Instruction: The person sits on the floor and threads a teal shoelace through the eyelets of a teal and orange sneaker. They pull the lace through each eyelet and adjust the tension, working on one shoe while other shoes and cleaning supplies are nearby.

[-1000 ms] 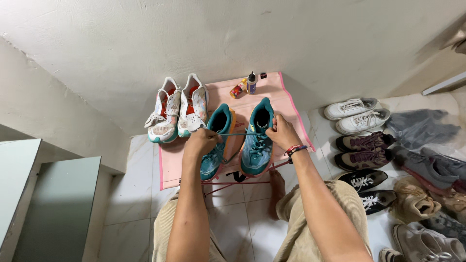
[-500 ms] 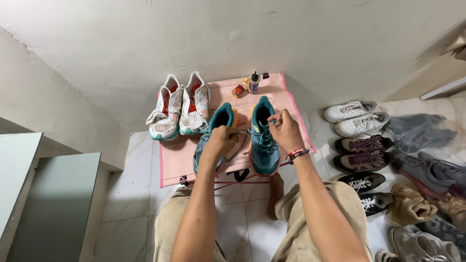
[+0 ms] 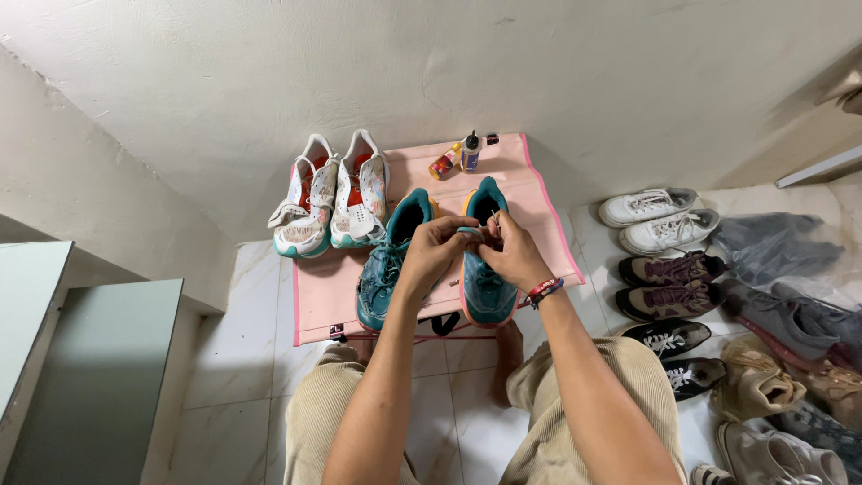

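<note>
We sit on the tiled floor (image 3: 251, 359) with a pink mat (image 3: 539, 207) spread before our knees, and both hands meet over the right teal shoe (image 3: 488, 287), which lies at the centre of the mat, toe toward us. Our left hand (image 3: 435, 256) comes in from seven o'clock and our right hand (image 3: 514, 256) from five o'clock; the fingers of both are closed, pinching what looks like the lace near the top of this shoe's opening, though the lace itself is too small to make out clearly. The left teal shoe (image 3: 388, 269) lies touching it at nine o'clock, its laces looking threaded and loose. We judge the lacing of the right shoe to be near its top eyelets and not yet tied, so the knot is left, and perhaps the other shoe too. A white pair of shoes (image 3: 332, 202) rests at ten o'clock on the mat's corner, two small bottles (image 3: 458, 154) stand at twelve o'clock by the wall, and a row of other shoes (image 3: 669, 269) runs down the floor at three o'clock.
</note>
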